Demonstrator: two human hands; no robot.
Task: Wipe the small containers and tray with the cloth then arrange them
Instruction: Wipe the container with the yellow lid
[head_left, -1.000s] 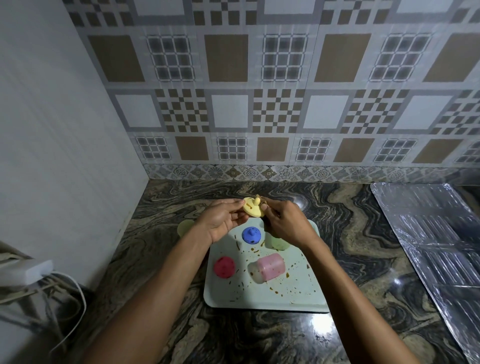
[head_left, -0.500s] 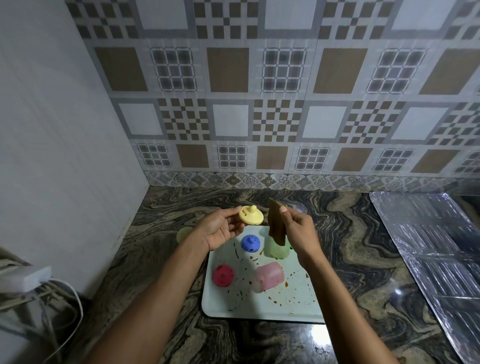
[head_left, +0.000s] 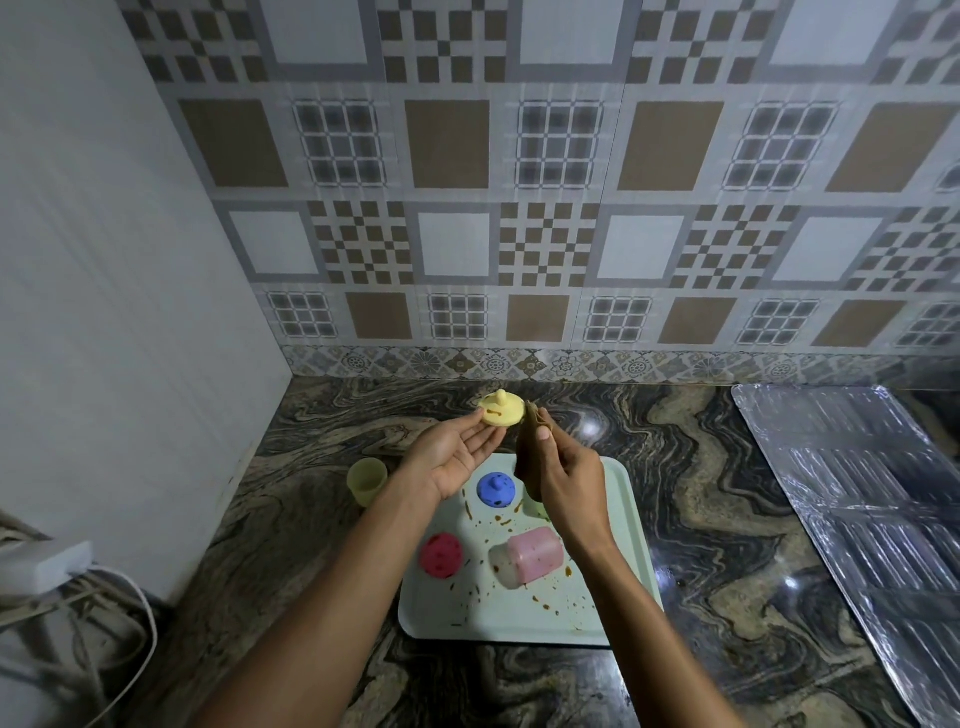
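Note:
My left hand (head_left: 453, 456) holds a yellow lid (head_left: 500, 409) by its rim at the fingertips, above the far end of the pale green tray (head_left: 613, 618). My right hand (head_left: 569, 480) grips a brown cloth (head_left: 529, 457) that hangs down, its top edge close beside the lid. On the stained tray lie a blue lid (head_left: 496, 488), a red lid (head_left: 440, 556) and a pink container (head_left: 530, 557) on its side. A yellow cup (head_left: 367, 480) stands on the counter left of the tray. A green container is mostly hidden behind my right hand.
The dark marbled counter (head_left: 727, 519) meets a tiled wall at the back and a plain wall on the left. A silver foil sheet (head_left: 857, 499) covers the right side. A white adapter with cables (head_left: 47, 571) sits at the lower left.
My hands drew apart, then came close again with the cloth now hanging from my right hand beside the yellow lid. The camera view shifted slightly.

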